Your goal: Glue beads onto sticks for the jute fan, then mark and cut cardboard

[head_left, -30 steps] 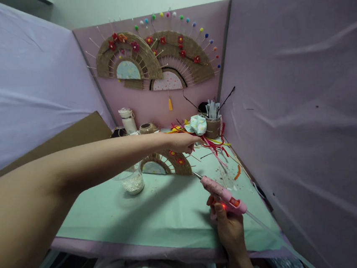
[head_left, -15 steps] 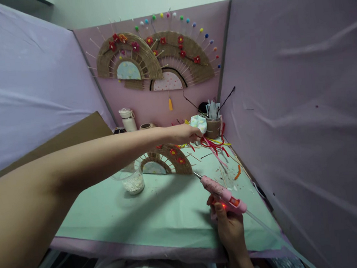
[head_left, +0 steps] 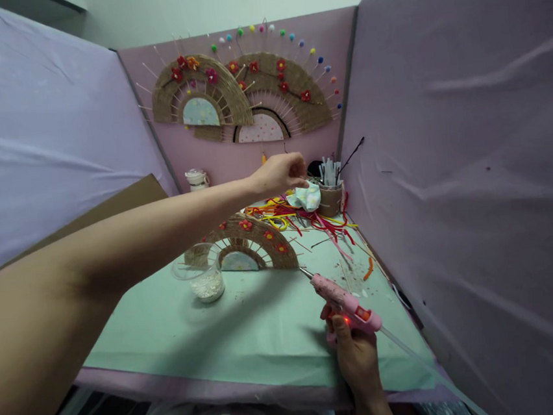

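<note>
My left hand (head_left: 285, 172) reaches far forward over the table with its fingers curled together. Its fingertips meet the top edge of a crumpled pale-blue patterned cloth (head_left: 307, 198); I cannot tell whether they grip it. Wrapped around a pink hot glue gun (head_left: 341, 298), my right hand (head_left: 353, 343) stays near the table's front right. A red light glows on the gun, and a clear glue stick trails from its back. The nozzle points at the right end of a twine half-ring fan (head_left: 279, 240) with red flowers, standing behind a clear cup of white bits (head_left: 208, 284).
Red and yellow pipe cleaners (head_left: 277, 214) lie heaped at the back. A brown pot (head_left: 332, 199) holds clear sticks and a dark twig. Finished twine fans (head_left: 294, 82) hang on the back panel. Thin sticks and an orange piece (head_left: 368, 268) lie at right. A white jar (head_left: 198, 179) stands behind my left arm.
My left hand has risen from beside the lower part of the cloth to its top edge, uncovering more cloth and pipe cleaners. My right hand and the glue gun have stayed in place.
</note>
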`<action>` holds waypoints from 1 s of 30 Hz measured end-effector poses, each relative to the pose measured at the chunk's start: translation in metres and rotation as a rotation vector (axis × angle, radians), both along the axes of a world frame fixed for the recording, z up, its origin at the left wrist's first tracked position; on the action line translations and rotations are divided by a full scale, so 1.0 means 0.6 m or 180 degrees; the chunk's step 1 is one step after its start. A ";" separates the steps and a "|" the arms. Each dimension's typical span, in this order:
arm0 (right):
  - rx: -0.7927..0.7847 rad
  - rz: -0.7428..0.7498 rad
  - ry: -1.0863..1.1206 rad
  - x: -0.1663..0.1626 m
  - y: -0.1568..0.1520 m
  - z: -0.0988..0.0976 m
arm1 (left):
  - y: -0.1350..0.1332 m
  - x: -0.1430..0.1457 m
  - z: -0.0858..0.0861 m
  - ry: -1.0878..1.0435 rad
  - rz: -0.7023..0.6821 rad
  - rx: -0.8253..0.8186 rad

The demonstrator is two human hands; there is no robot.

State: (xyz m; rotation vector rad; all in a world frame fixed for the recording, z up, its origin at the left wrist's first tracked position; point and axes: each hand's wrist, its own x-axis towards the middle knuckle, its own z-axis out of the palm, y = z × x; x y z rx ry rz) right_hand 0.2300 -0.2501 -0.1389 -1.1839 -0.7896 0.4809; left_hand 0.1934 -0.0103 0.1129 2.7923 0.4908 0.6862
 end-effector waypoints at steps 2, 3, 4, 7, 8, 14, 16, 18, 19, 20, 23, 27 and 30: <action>0.0001 -0.0024 -0.0006 0.000 0.000 0.000 | 0.004 0.001 0.004 -0.0178 0.0038 -0.0025; -0.0001 -0.0041 -0.0020 -0.001 -0.001 0.001 | 0.005 0.000 0.006 -0.0220 0.0042 -0.0070; 0.0003 -0.0058 -0.0029 -0.001 -0.001 0.001 | 0.005 0.000 0.007 -0.0243 0.0030 -0.0134; 0.0010 -0.0028 -0.0029 -0.001 -0.002 0.003 | -0.002 -0.005 0.008 -0.0312 -0.0080 -0.0364; 0.0016 -0.0016 -0.0021 -0.001 -0.002 0.004 | -0.005 -0.007 0.007 -0.0348 -0.0126 -0.0461; -0.0021 -0.0003 0.0002 0.000 -0.002 0.001 | -0.037 -0.028 0.001 -0.0706 -0.0267 -0.1435; -0.0064 0.0031 0.0027 0.000 -0.002 -0.003 | -0.055 -0.044 -0.007 -0.0934 -0.0226 -0.1909; -0.0109 0.0074 0.0053 0.000 -0.003 -0.007 | -0.079 -0.066 -0.024 -0.1218 -0.0216 -0.2431; -0.0123 0.0083 0.0061 0.000 -0.004 -0.008 | -0.092 -0.079 -0.037 -0.1355 -0.0238 -0.2712; -0.0137 0.0085 0.0064 0.001 -0.004 -0.010 | -0.106 -0.094 -0.053 -0.1469 -0.0258 -0.3014; -0.0162 0.0066 0.0046 0.000 -0.004 -0.009 | -0.142 -0.137 -0.116 -0.1624 -0.0296 -0.3959; -0.0153 -0.0002 0.0043 0.000 -0.003 -0.002 | -0.170 -0.180 -0.202 -0.1740 -0.0113 -0.4911; -0.0153 -0.0050 0.0034 -0.001 -0.002 0.001 | -0.180 -0.197 -0.241 -0.1973 0.0093 -0.5612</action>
